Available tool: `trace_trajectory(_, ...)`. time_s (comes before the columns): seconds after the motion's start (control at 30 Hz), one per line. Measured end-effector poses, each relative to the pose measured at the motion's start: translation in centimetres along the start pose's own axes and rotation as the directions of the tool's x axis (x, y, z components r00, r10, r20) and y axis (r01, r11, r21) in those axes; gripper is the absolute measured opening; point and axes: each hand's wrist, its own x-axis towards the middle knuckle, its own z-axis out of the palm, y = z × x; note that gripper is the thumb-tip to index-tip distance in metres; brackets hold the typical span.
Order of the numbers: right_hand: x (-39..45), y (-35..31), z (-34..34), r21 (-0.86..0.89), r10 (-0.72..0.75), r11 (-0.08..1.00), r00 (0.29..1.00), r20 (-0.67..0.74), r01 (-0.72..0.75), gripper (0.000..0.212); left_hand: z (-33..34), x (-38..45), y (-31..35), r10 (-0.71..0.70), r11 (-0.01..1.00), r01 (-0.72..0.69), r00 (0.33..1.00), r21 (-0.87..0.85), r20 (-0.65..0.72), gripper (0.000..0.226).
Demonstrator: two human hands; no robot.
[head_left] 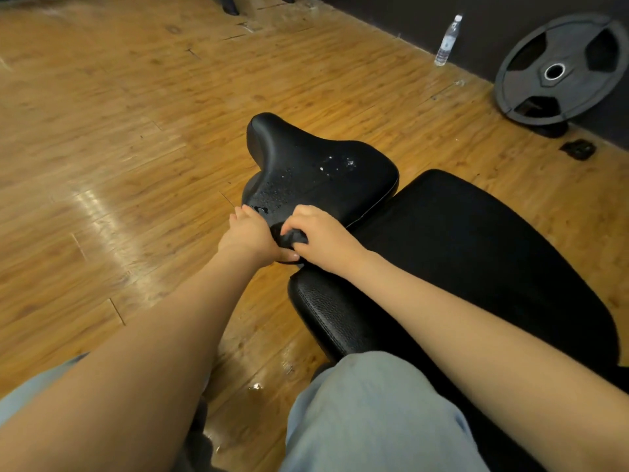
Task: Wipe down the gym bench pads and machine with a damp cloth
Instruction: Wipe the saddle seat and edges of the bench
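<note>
A black seat pad (316, 168) with water drops on it sits in the middle of the view. Behind it toward me lies the long black bench pad (459, 250). A dark cloth (289, 237) is bunched at the near edge of the seat pad. My right hand (323, 236) grips the cloth from above with curled fingers. My left hand (250, 235) holds the cloth's left side, its thumb under the bunch and its fingers at the pad's edge. Most of the cloth is hidden between the two hands.
A wooden floor (136, 131) surrounds the bench, with wet spots (257, 386) near my legs. A water bottle (447, 40) stands by the dark wall at the back right. A black weight plate (558, 69) leans against that wall.
</note>
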Motion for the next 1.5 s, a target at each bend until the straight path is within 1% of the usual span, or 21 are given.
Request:
trace_trajectory(0.1, -1.3, 2.4, -1.9, 0.027, 0.041, 0.999, 0.999, -0.03, -0.04, 0.022, 0.4, 0.0, 0.3, -0.026, 1.0, 0.026, 0.999, -0.002, -0.028, 0.127)
trace_trajectory(0.2, -1.0, 6.5, -4.6, -0.016, 0.174, 0.984, 0.968, -0.178, -0.18, 0.025, 0.5, -0.1, 0.4, -0.03, 1.0, 0.03, 0.998, -0.008, -0.057, 0.124)
trace_trajectory(0.3, 0.4, 10.9, -7.6, -0.082, 0.419, 0.887, 0.868, -0.265, -0.454, 0.025, 0.3, -0.3, 0.7, -0.045, 0.999, 0.044, 0.998, -0.015, -0.049, 0.124)
trace_trajectory(0.37, 1.7, 12.0, -8.4, -0.079, 0.524, 0.82, 0.799, -0.293, -0.567, 0.025, 0.2, -0.3, 0.8, -0.043, 0.999, 0.042, 0.998, -0.021, -0.055, 0.124)
trace_trajectory(0.43, 2.5, 11.2, -7.6, -0.042, 0.559, 0.787, 0.74, -0.373, -0.616, 0.025, 0.2, -0.4, 0.7, -0.028, 0.999, 0.027, 0.997, -0.019, -0.072, 0.125)
trace_trajectory(0.53, 1.8, 8.3, -4.9, 0.006, 0.546, 0.782, 0.681, -0.488, -0.623, 0.026, 0.2, -0.6, 0.4, -0.004, 1.0, 0.003, 0.996, -0.018, -0.09, 0.128)
trace_trajectory(0.57, 1.4, 7.0, -4.0, 0.005, 0.523, 0.8, 0.694, -0.495, -0.6, 0.027, 0.2, -0.7, 0.4, 0.001, 1.0, -0.003, 0.996, -0.02, -0.093, 0.129)
trace_trajectory(0.63, 0.9, 4.0, -2.2, -0.057, 0.42, 0.867, 0.786, -0.454, -0.496, 0.028, 0.4, -0.7, 0.2, 0.004, 0.999, -0.008, 0.994, -0.032, -0.107, 0.127)
trace_trajectory(0.7, 1.0, 0.3, -0.4, -0.135, 0.28, 0.932, 0.905, -0.32, -0.336, 0.027, 0.7, -0.7, 0.0, 0.008, 0.999, -0.015, 0.992, -0.049, -0.125, 0.117)
trace_trajectory(0.77, 1.2, -2.4, 1.5, -0.128, 0.174, 0.973, 0.973, -0.155, -0.194, 0.024, 0.9, -0.5, -0.2, 0.028, 0.999, -0.033, 0.991, -0.035, -0.133, 0.095)
trace_trajectory(0.8, 1.3, -3.0, 1.9, -0.102, 0.148, 0.982, 0.982, -0.115, -0.16, 0.023, 0.9, -0.4, -0.3, 0.035, 0.999, -0.039, 0.99, -0.02, -0.133, 0.086)
trace_trajectory(0.87, 1.4, -2.5, 1.8, -0.055, 0.115, 0.991, 0.988, -0.103, -0.121, 0.024, 0.8, -0.3, -0.4, 0.034, 0.999, -0.037, 0.991, -0.025, -0.133, 0.087)
trace_trajectory(0.97, 1.0, -0.9, 1.0, -0.054, 0.018, 0.998, 0.991, -0.136, -0.025, 0.023, 0.7, -0.4, 0.1, 0.011, 0.997, -0.019, 0.995, -0.076, -0.097, 0.108)
trace_trajectory(1.07, 1.4, 0.8, -0.1, -0.033, 0.05, 0.998, 0.977, -0.208, -0.058, 0.025, 0.5, -0.7, 0.2, -0.015, 0.995, 0.006, 0.996, -0.1, -0.09, 0.127)
trace_trajectory(1.13, 2.3, 3.3, -1.4, 0.002, 0.146, 0.988, 0.94, -0.31, -0.154, 0.025, 0.4, -0.7, 0.1, -0.013, 0.993, 0.001, 0.995, -0.115, -0.101, 0.128)
trace_trajectory(1.2, 3.4, 6.4, -3.3, 0.034, 0.28, 0.956, 0.871, -0.403, -0.291, 0.025, 0.4, -0.7, 0.2, -0.017, 0.993, 0.007, 0.996, -0.12, -0.083, 0.13)
trace_trajectory(1.27, 4.5, 9.2, -5.3, 0.107, 0.445, 0.888, 0.776, -0.447, -0.448, 0.026, 0.3, -0.6, 0.3, -0.015, 0.994, 0.007, 0.997, -0.111, -0.075, 0.131)
trace_trajectory(1.33, 5.8, 11.5, -7.0, 0.223, 0.599, 0.793, 0.66, -0.454, -0.566, 0.026, 0.2, -0.6, 0.3, -0.014, 0.995, 0.006, 0.997, -0.104, -0.074, 0.131)
trace_trajectory(1.4, 6.7, 12.7, -7.9, 0.278, 0.683, 0.72, 0.576, -0.449, -0.636, 0.026, 0.2, -0.6, 0.4, -0.014, 0.994, 0.006, 0.998, -0.11, -0.068, 0.131)
trace_trajectory(1.43, 7.0, 12.9, -8.0, 0.281, 0.699, 0.703, 0.562, -0.443, -0.653, 0.025, 0.2, -0.6, 0.4, -0.013, 0.994, 0.005, 0.998, -0.113, -0.069, 0.131)
trace_trajectory(1.5, 7.1, 12.5, -7.7, 0.268, 0.699, 0.702, 0.566, -0.436, -0.66, 0.026, 0.3, -0.5, 0.4, -0.01, 0.993, 0.001, 0.997, -0.119, -0.072, 0.132)
